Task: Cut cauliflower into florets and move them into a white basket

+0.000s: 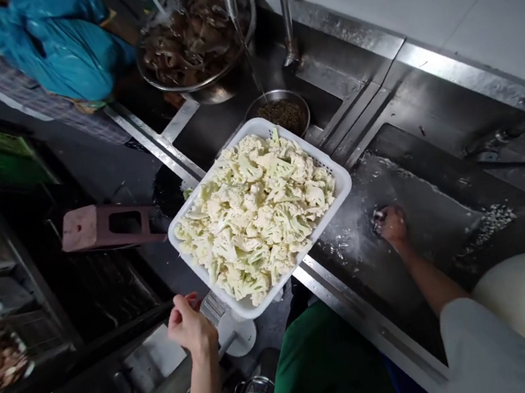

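Note:
A white plastic basket [342, 186] heaped with cut cauliflower florets [255, 214] sits tilted across the sink's front rim, between two basins. My left hand [191, 324] is just off its near-left corner, fingers curled in, with nothing visible in them and apart from the basket. My right hand [391, 225] reaches down into the right-hand sink basin [442, 293], where shallow water stands. Its fingers are closed around something dark and shiny that I cannot make out. Small white bits [495, 223] lie in the basin to the right of this hand.
Behind the basket, water runs into a small metal bowl [283, 111] of dark bits. A large steel bowl [199, 38] holds dark, wet, leafy pieces. Another person with a blue plastic bag [64, 48] stands at upper left. A pinkish stool [105, 225] and a shelf rack are on the left.

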`<move>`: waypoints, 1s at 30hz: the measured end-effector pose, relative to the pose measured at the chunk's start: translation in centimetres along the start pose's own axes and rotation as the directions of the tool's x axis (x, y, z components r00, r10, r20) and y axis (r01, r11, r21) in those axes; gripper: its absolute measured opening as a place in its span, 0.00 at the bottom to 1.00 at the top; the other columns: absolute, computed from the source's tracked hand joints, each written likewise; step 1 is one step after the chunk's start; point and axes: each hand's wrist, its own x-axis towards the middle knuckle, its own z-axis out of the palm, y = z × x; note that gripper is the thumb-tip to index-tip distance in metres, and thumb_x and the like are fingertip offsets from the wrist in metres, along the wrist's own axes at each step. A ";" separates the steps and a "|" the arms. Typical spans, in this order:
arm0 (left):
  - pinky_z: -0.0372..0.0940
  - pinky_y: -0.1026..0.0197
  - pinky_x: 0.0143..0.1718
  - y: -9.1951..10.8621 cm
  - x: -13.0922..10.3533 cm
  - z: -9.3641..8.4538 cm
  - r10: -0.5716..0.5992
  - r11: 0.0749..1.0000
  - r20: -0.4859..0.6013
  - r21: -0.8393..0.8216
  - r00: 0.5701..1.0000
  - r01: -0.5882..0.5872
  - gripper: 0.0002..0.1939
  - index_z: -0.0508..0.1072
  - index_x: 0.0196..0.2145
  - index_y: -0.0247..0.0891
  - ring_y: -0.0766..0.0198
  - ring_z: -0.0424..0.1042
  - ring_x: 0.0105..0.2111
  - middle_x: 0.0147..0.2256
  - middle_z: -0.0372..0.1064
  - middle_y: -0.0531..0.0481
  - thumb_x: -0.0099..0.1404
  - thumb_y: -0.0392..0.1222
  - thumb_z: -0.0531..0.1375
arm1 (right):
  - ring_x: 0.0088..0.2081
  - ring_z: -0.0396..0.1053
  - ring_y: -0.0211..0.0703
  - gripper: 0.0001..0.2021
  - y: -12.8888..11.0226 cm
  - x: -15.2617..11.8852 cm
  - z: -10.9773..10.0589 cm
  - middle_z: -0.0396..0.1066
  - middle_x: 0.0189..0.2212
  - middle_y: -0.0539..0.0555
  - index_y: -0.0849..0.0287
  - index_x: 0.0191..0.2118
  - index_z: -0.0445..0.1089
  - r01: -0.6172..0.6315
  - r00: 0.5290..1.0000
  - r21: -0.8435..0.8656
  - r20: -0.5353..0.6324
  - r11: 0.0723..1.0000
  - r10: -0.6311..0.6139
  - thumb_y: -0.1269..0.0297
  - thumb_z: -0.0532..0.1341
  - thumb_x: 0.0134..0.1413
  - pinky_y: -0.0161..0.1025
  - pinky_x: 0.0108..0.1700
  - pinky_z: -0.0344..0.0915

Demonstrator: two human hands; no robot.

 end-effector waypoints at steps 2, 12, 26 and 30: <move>0.72 0.56 0.31 1.3 0.0 -0.4 0.056 0.998 -0.057 -0.001 0.997 -0.056 0.18 0.66 0.27 0.41 0.61 0.70 0.28 0.27 0.68 0.51 0.58 0.58 0.62 | 0.44 0.69 0.52 0.04 -0.5 2.8 -0.9 0.70 0.40 0.58 0.54 0.37 0.69 -0.060 0.998 -0.067 -0.021 0.996 0.059 0.69 0.62 0.55 0.50 0.50 0.70; 0.68 0.47 0.60 16.8 -1.9 8.9 0.709 0.593 0.568 -0.157 0.419 -0.790 0.17 0.78 0.50 0.37 0.49 0.73 0.54 0.52 0.75 0.39 0.72 0.49 0.59 | 0.53 0.64 0.54 0.12 -8.8 22.5 -7.8 0.69 0.51 0.64 0.59 0.41 0.73 0.090 0.991 -0.203 -0.083 0.975 -0.109 0.75 0.60 0.50 0.50 0.58 0.62; 0.69 0.47 0.56 20.3 -1.7 12.3 0.616 0.622 0.688 -0.125 0.384 -0.773 0.14 0.83 0.41 0.37 0.48 0.75 0.51 0.51 0.79 0.39 0.65 0.48 0.64 | 0.48 0.68 0.52 0.09 -9.3 24.6 -8.2 0.73 0.44 0.62 0.60 0.35 0.74 -0.065 0.997 -0.154 -0.050 0.986 0.058 0.74 0.61 0.46 0.46 0.50 0.65; 0.70 0.59 0.43 19.6 -1.2 6.8 0.591 0.802 0.422 -0.217 0.688 -0.556 0.21 0.79 0.30 0.36 0.59 0.76 0.38 0.37 0.79 0.43 0.70 0.57 0.61 | 0.49 0.69 0.48 0.14 -9.7 21.2 -8.8 0.73 0.45 0.64 0.64 0.43 0.75 0.055 0.994 -0.107 -0.087 0.993 -0.065 0.74 0.59 0.48 0.44 0.54 0.65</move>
